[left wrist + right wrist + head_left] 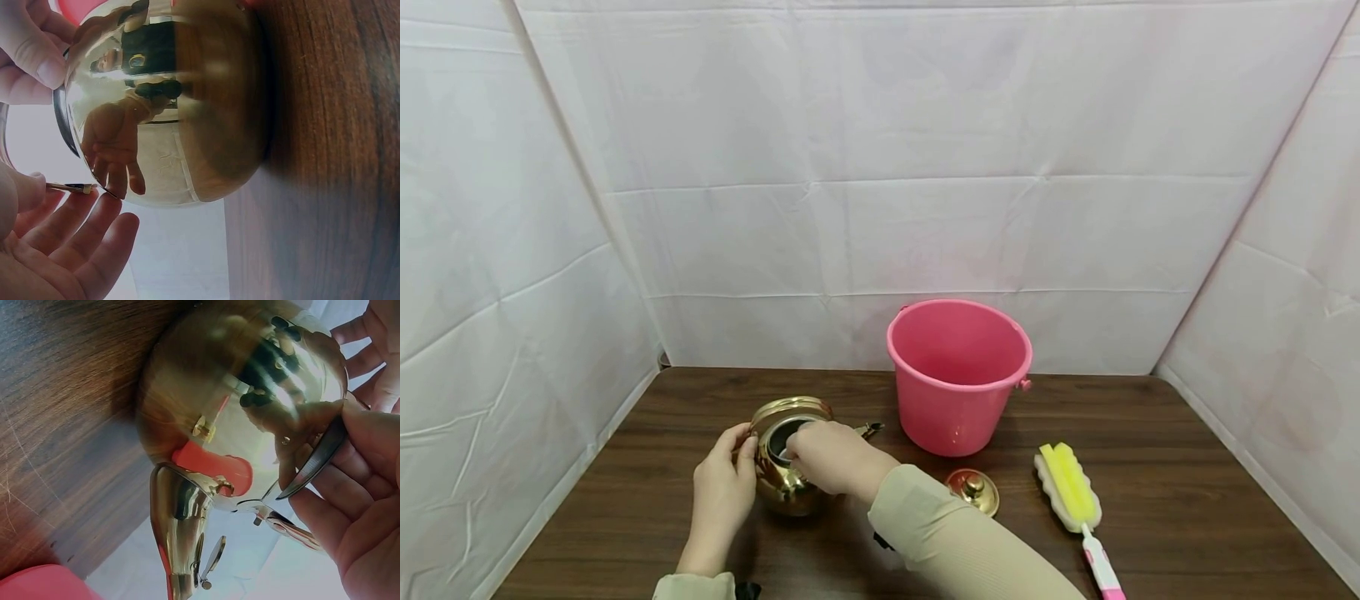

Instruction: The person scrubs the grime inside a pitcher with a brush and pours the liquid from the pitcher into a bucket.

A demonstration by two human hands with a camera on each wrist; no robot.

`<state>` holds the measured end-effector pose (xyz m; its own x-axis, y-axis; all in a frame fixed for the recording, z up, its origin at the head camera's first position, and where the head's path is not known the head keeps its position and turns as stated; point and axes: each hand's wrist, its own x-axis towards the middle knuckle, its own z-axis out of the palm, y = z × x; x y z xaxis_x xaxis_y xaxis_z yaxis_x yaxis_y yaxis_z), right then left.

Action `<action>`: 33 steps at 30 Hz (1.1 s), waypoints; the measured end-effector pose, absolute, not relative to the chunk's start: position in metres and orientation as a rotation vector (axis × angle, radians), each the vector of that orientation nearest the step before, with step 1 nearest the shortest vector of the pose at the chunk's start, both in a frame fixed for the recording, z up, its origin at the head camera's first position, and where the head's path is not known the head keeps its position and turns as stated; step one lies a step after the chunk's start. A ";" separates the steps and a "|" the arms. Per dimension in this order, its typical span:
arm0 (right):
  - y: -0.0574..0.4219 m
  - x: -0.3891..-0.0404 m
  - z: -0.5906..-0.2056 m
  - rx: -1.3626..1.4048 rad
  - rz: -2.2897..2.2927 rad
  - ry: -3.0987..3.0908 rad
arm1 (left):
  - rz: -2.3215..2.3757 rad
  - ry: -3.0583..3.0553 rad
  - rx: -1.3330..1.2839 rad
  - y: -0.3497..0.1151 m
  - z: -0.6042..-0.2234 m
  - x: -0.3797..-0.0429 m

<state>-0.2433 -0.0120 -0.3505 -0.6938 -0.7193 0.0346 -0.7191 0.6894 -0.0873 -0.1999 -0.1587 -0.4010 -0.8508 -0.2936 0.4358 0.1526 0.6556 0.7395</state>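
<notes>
A shiny gold kettle [784, 493] stands on the table without its lid, its spout [178, 519] pointing right toward the bucket and its arched handle [792, 404] raised. On the kettle's left side, my left hand [724, 492] pinches the handle's lower end between thumb and fingers, as the left wrist view shows. My right hand [835, 458] reaches across to the kettle's open mouth. Its curled fingers [369, 434] are right at the dark rim [317, 459], some dipping inside. I cannot tell whether they hold anything there. The gold lid [973, 488] lies beyond my right forearm.
A pink bucket [955, 417] stands behind and to the right of the kettle. Farther right lies a brush [1071, 487] with a yellow and white sponge head, its pink and white handle toward me. White sheets [820, 233] enclose the wooden table [677, 433] at the back and sides.
</notes>
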 end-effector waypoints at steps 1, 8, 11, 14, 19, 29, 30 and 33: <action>-0.012 -0.243 -0.351 -1.233 -0.121 2.895 | -1.112 -2.340 0.108 -0.159 -0.401 -0.200; -0.013 -0.243 -0.357 -1.351 0.079 2.999 | -1.113 -2.331 0.104 -0.159 -0.401 -0.201; -0.014 -0.244 -0.360 -1.404 0.154 3.036 | -1.113 -2.335 0.104 -0.159 -0.401 -0.201; -0.013 -0.243 -0.361 -1.427 0.197 3.045 | -1.115 -2.342 0.106 -0.159 -0.400 -0.201; -0.012 -0.241 -0.362 -1.427 0.225 3.056 | -1.116 -2.349 0.112 -0.159 -0.400 -0.201; -0.012 -0.238 -0.364 -1.463 0.232 3.102 | -1.112 -2.342 0.110 -0.159 -0.401 -0.200; -0.011 -0.238 -0.364 -1.467 0.232 3.102 | -1.111 -2.342 0.110 -0.159 -0.401 -0.200; -0.011 -0.237 -0.364 -1.473 0.230 3.100 | -1.112 -2.339 0.106 -0.159 -0.401 -0.200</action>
<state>-0.2373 -0.0109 -0.3643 -0.5973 -0.7743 0.2089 -0.7351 0.6328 0.2435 -0.1999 -0.1586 -0.4008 -0.8497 -0.2925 0.4386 0.1554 0.6561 0.7385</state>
